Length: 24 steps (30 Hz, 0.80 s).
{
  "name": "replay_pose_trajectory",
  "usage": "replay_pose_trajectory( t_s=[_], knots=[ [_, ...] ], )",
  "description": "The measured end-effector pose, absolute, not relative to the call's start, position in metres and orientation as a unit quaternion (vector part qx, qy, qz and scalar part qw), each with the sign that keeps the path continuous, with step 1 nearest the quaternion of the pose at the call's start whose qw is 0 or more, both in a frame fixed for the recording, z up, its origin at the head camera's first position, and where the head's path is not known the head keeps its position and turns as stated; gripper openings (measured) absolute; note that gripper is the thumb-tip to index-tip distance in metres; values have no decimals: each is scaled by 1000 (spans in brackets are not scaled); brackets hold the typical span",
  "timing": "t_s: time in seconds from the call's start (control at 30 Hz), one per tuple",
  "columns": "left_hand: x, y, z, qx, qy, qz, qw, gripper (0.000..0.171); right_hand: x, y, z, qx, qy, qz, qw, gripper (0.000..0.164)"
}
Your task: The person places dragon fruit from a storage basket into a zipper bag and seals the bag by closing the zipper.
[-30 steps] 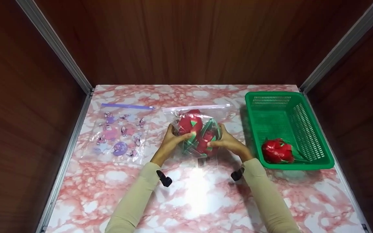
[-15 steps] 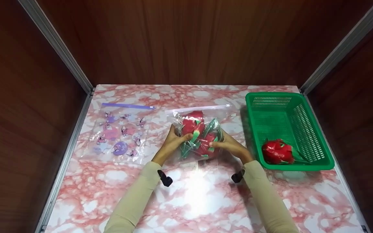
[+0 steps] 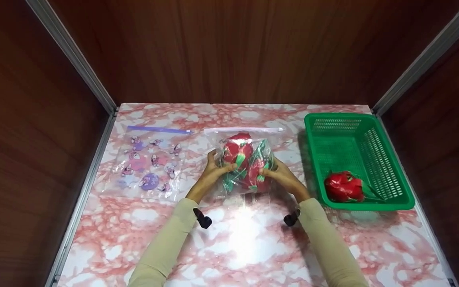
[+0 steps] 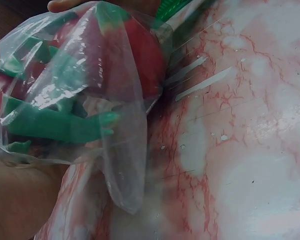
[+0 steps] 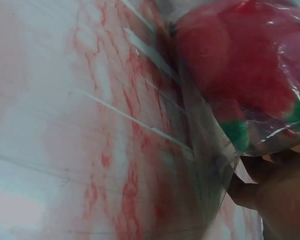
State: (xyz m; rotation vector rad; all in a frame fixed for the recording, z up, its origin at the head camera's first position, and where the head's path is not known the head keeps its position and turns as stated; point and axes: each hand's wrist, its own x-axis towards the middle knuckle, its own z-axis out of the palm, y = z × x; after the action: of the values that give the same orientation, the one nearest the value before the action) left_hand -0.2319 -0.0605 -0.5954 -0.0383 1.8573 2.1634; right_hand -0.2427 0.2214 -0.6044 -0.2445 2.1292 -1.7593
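In the head view a clear zip bag (image 3: 249,130) with a pink slider strip lies in the middle of the table. Two red dragon fruits with green scales show through its plastic: one toward the back left (image 3: 234,146), the other at the front right (image 3: 258,184). My left hand (image 3: 209,175) grips the bag's left side, thumb over the front. On the opposite side my right hand (image 3: 287,177) holds it likewise, thumb on the nearer fruit. A loose plastic corner of the bag (image 4: 127,187) hangs down in the left wrist view. The fingers behind the bag are mostly hidden.
A second zip bag (image 3: 150,161), printed with cartoon figures and topped by a purple strip, lies flat at left. The green basket (image 3: 311,159) at right holds another dragon fruit (image 3: 343,187). Brown panels with metal edges enclose the marbled table (image 3: 146,247).
The bag's contents have shifted and turned a little between my hands, and its pink strip now lies straighter. Both hands have kept their hold. The basket and printed bag stay in place.
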Motion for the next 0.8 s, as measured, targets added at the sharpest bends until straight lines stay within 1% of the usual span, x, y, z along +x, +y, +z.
replay_pose_trajectory(
  t_s=[0.07,0.2,0.3,0.4,0.47,0.53,0.63,0.7,0.8],
  knots=[
    [-233,-59,-595,-17,643,753,139,103,-243,221,-603,-81,758,-624,169,88],
    [-235,-55,-596,-10,639,760,112,79,-244,218,-599,-63,756,-633,152,86],
    [-237,-52,-596,0,635,767,93,64,-245,215,-596,-41,748,-647,139,79],
    [-239,-51,-596,3,639,764,91,65,-247,211,-591,-23,743,-658,119,67],
    [-238,-50,-595,-5,640,761,101,74,-248,209,-588,-17,740,-663,108,57],
    [-237,-49,-595,-13,633,766,112,87,-250,208,-586,-12,742,-664,94,50],
    [-236,-46,-594,-26,597,791,133,102,-251,209,-584,-2,740,-667,86,44],
    [-237,-44,-594,-32,573,806,142,102,-252,210,-583,-2,727,-681,93,44],
    [-240,-42,-594,-41,555,819,142,96,-251,214,-582,-14,686,-718,118,47]
  ],
)
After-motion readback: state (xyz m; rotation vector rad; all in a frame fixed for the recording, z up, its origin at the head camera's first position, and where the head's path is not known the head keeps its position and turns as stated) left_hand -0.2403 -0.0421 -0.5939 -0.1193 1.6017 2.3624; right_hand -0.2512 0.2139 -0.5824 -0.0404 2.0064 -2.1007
